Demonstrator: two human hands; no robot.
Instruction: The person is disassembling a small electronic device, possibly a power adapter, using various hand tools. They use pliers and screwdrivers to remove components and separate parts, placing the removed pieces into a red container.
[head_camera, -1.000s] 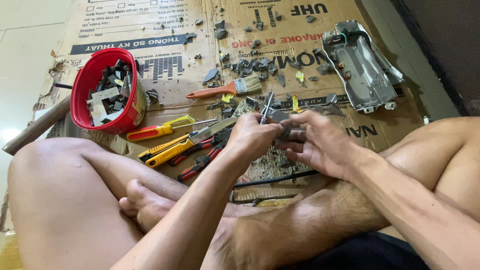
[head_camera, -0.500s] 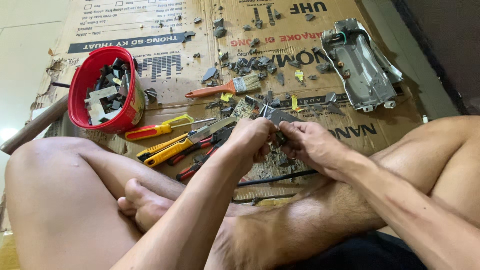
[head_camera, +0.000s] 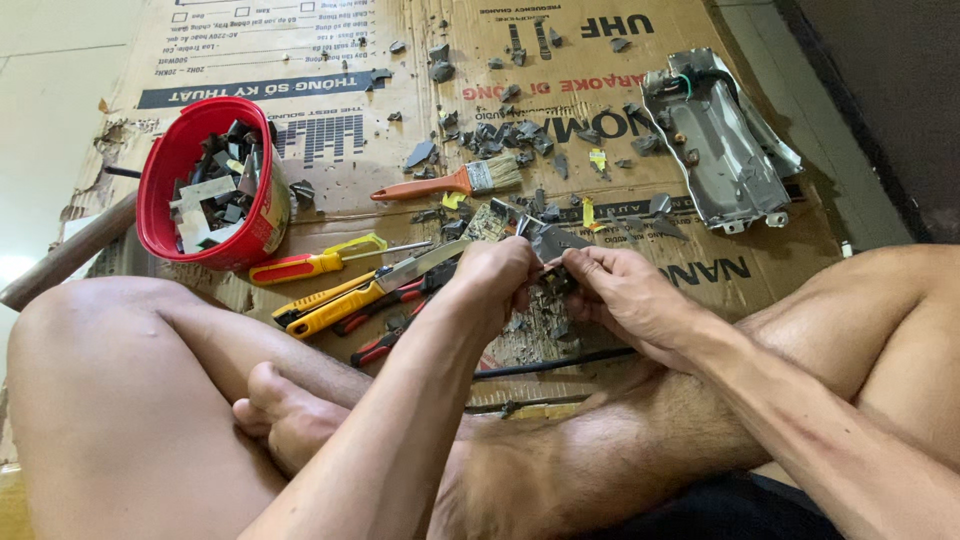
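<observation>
Head view shows a person seated cross-legged on a flattened cardboard sheet (head_camera: 330, 215), both hands meeting over its middle. Left hand (head_camera: 497, 280) and right hand (head_camera: 620, 295) each pinch a small dark metal piece (head_camera: 553, 262) from opposite sides, fingers closed on it and raised just clear of the cardboard, likely so that it can be turned or pried apart. Taking that piece as the landmark: just left of it lie yellow-handled pliers (head_camera: 340, 305) and a red-and-yellow utility knife (head_camera: 315, 262), close enough to reach; farther left stands a red bucket (head_camera: 165, 165) of scrap. Beyond it lies an orange-handled brush (head_camera: 450, 182) among grey fragments, and to the far right beyond, a bent metal chassis plate (head_camera: 725, 140) near the cardboard's edge. Bare knees hem both sides, so free room lies mostly ahead.
</observation>
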